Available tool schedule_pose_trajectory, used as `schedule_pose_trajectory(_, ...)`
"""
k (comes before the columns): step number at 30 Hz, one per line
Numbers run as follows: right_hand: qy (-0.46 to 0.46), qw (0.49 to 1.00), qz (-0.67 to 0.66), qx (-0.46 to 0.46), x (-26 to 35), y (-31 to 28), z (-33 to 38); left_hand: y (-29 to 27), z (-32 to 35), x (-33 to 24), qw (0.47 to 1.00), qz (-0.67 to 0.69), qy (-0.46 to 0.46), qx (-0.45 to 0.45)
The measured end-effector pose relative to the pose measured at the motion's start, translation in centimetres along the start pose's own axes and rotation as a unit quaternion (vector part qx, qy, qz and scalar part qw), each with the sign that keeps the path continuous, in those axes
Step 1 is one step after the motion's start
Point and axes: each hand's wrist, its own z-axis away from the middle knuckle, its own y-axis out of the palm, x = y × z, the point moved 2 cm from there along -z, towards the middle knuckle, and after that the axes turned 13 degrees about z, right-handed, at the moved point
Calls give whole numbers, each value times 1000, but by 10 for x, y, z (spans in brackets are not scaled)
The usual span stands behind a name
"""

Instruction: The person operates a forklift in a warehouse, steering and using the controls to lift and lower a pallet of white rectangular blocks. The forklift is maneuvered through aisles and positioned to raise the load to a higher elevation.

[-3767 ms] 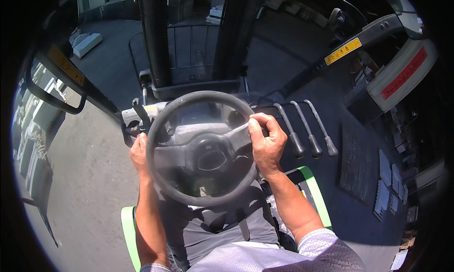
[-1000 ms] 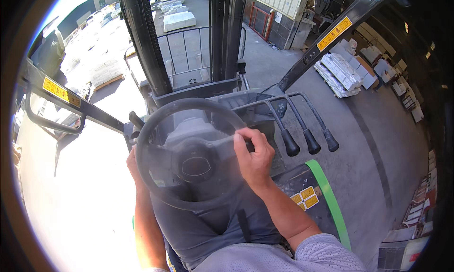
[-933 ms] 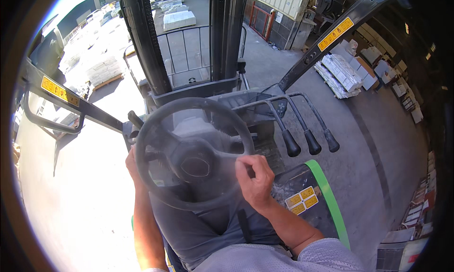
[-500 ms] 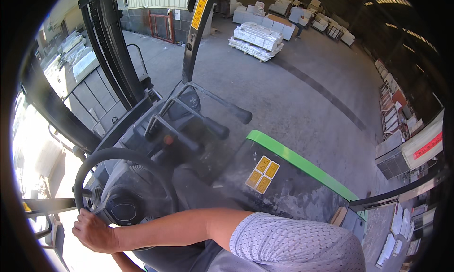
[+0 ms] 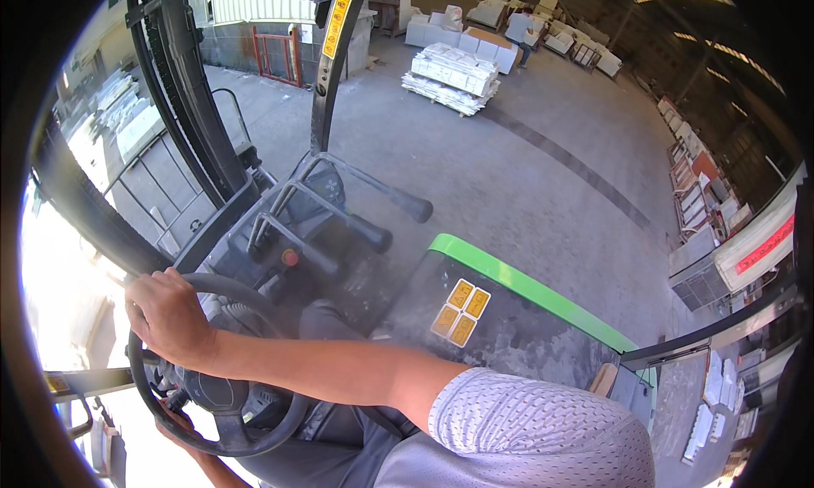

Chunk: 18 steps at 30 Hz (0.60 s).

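Note:
Across my body reaches my right arm, and my right hand (image 5: 174, 318) is closed round the upper left rim of the black steering wheel (image 5: 292, 416). Low on the wheel's left side, my left hand (image 5: 176, 424) is wrapped at the rim, partly hidden behind it. Inside the wheel is the dark steering column (image 5: 216, 390). Beyond it, black-handled control levers (image 5: 369, 232) rise from the forklift's console, with a red button (image 5: 290, 257) below them. Neither hand touches the levers.
The forklift's dark mast (image 5: 182, 89) stands ahead on the left. A green-edged side cover (image 5: 526, 291) lies to my right. Farther off are a pallet stack of pale slabs (image 5: 452, 72), a person (image 5: 519, 28) and a red metal frame (image 5: 277, 55). Racks of slabs (image 5: 699, 187) line the right.
My right hand has gone up with the turning wheel, from its lower left to its upper left. My left hand now shows at the lower left rim. The surroundings have shifted slightly left.

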Motion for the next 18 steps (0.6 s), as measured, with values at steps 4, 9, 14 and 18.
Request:
schedule_pose_trajectory(4, 2, 1000, 11, -12, -2, 52, -24, 3, -61, 17, 999, 41, -24, 14)
schedule_pose_trajectory(9, -12, 1000, -3, 0, 6, 70, -15, -17, -83, 34, 997, -72, -10, 22)
schedule_pose_trajectory(14, -33, 999, 31, 2, 36, 81, 3, -30, -63, 7, 994, -78, 57, 53)
schedule_pose_trajectory(18, -47, 998, 5, 28, 62, 96, 14, -20, -51, -43, 996, -62, 23, 51)
